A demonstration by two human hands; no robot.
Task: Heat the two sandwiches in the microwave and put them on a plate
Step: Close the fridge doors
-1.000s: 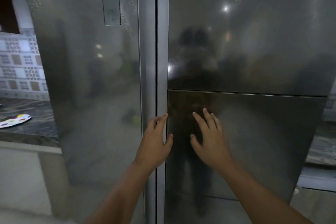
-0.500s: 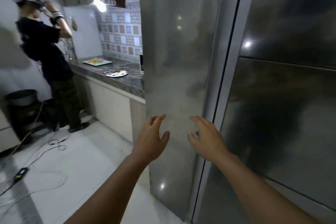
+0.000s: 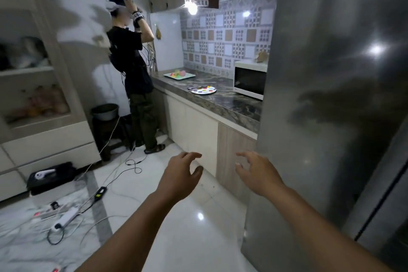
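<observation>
A white microwave with a dark door stands on the marble counter, partly hidden behind the steel fridge. A round plate with coloured dots lies on the counter in front of it. I see no sandwiches. My left hand and my right hand hover in the air over the floor, fingers loosely spread, holding nothing. Both are well short of the counter.
Another person in black stands at the counter's far end. A tray with colourful items lies near them. Cables and a power strip trail over the white floor. A black case and a shelf unit are at left.
My view has swung left from the fridge doors to the kitchen. Both hands have come off the fridge and now hang free in the air.
</observation>
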